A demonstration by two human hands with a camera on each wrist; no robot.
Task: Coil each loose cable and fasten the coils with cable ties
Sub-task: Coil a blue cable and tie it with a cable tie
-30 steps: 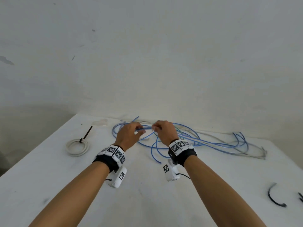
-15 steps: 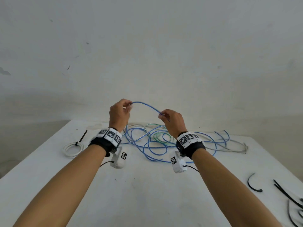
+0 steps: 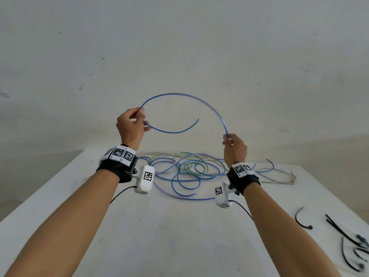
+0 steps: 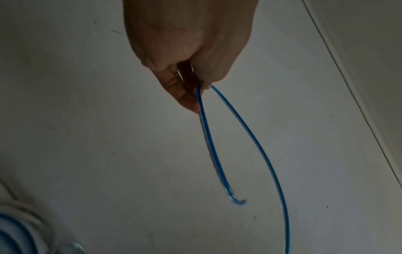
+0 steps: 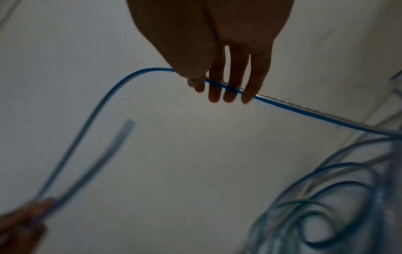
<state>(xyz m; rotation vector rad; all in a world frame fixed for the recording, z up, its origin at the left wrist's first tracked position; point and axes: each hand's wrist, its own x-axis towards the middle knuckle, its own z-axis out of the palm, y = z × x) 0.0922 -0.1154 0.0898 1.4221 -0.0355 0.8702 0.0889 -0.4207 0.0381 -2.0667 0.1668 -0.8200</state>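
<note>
A blue cable [image 3: 186, 95] arcs in the air between my raised hands, above the white table [image 3: 179, 236]. My left hand [image 3: 132, 124] pinches it near its free end [image 3: 197, 119], which curls out to the right; the pinch shows in the left wrist view [image 4: 199, 92]. My right hand [image 3: 232, 144] pinches the same blue cable [image 5: 121, 82] between thumb and fingers [image 5: 226, 89]. The rest of it trails down into a loose tangle of blue, green and white cables [image 3: 189, 170] on the table.
Several black cable ties [image 3: 351, 242] lie at the table's right edge, one curved tie [image 3: 301, 219] apart from them. A white cable [image 3: 279, 177] runs toward the back right corner. A plain wall stands close behind the table.
Both hands have risen from the tangle and spread apart, lifting the blue cable into a wide arc. The free end now sticks out past my left hand.
</note>
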